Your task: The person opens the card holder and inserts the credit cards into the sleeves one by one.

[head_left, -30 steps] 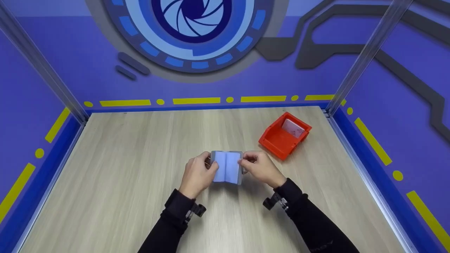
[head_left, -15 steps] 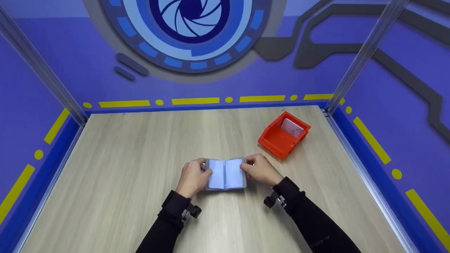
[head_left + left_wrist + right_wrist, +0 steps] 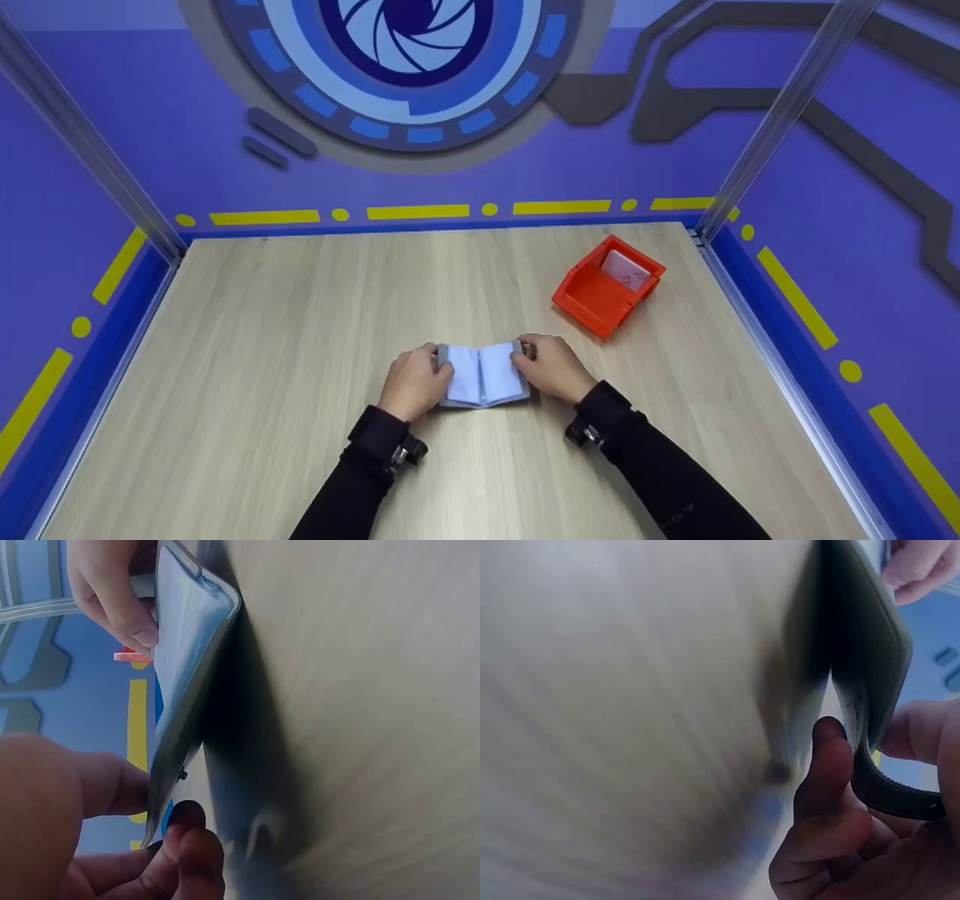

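A small grey card holder (image 3: 463,379) lies spread open between my hands in the head view, its pale bluish-white plastic sleeves facing up. My left hand (image 3: 411,382) pinches the left cover edge, thumb on the inner side. At the right edge, my right hand (image 3: 553,367) grips the other cover, its thumb over the sleeves. In the left wrist view the card holder (image 3: 184,667) bends at its spine, with a small dark stud on the outer cover. A dark strap (image 3: 896,795) curves from its edge past my right fingers in the right wrist view.
A red plastic bin (image 3: 596,300) stands at the back right of the wood-grain table (image 3: 285,322). Inside it leans a pinkish-white card-like piece (image 3: 625,270). Blue-purple printed walls (image 3: 420,191) enclose the table at the back and both sides.
The card holder has come nearer to me and spread wider, both hands moving with it. Over the last half second its two halves have tilted into a shallow V.
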Demonstrator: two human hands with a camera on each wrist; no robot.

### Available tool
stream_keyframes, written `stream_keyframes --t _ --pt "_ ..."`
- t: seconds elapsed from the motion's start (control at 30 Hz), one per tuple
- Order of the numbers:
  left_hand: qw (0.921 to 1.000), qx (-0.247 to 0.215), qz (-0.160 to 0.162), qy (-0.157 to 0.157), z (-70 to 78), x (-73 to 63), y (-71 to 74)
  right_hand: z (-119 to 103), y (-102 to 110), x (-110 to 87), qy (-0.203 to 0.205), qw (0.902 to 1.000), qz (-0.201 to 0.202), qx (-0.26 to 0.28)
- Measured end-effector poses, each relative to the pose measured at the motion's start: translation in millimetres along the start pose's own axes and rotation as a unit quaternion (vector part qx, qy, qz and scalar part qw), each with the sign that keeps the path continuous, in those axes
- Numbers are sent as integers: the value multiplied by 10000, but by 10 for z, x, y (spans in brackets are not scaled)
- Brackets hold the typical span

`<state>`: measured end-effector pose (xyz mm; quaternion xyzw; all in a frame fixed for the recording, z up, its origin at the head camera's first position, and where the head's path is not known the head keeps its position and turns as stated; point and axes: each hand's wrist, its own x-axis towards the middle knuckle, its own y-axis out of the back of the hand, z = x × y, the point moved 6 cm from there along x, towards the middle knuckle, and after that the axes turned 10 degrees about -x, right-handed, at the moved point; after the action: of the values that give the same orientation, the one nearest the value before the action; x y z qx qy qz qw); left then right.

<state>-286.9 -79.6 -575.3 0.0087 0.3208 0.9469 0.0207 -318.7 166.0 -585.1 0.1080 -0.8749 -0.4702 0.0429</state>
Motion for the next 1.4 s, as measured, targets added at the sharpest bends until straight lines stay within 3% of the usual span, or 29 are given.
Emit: stream_keyframes --t 0.17,0.53,0.8,1.07,1.23,1.4 --pt "10000 -11 -47 -46 2 -15 12 -10 -29 -35 213 9997 -2 -71" --pt "9994 -138 -280 123 -52 18 65 20 -26 -46 -75 9999 -140 41" --pt "9995 169 -100 244 -139 6 77 39 -50 -48 -270 9994 -175 -94" --pt "9971 660 266 276 -170 -38 111 -33 -37 -33 54 9945 101 -1044" --pt "9971 649 263 281 -164 -50 112 -129 16 -26 414 9851 141 -1665" --pt "9974 621 243 263 -166 -45 100 -243 72 8 846 9710 -112 -2234"
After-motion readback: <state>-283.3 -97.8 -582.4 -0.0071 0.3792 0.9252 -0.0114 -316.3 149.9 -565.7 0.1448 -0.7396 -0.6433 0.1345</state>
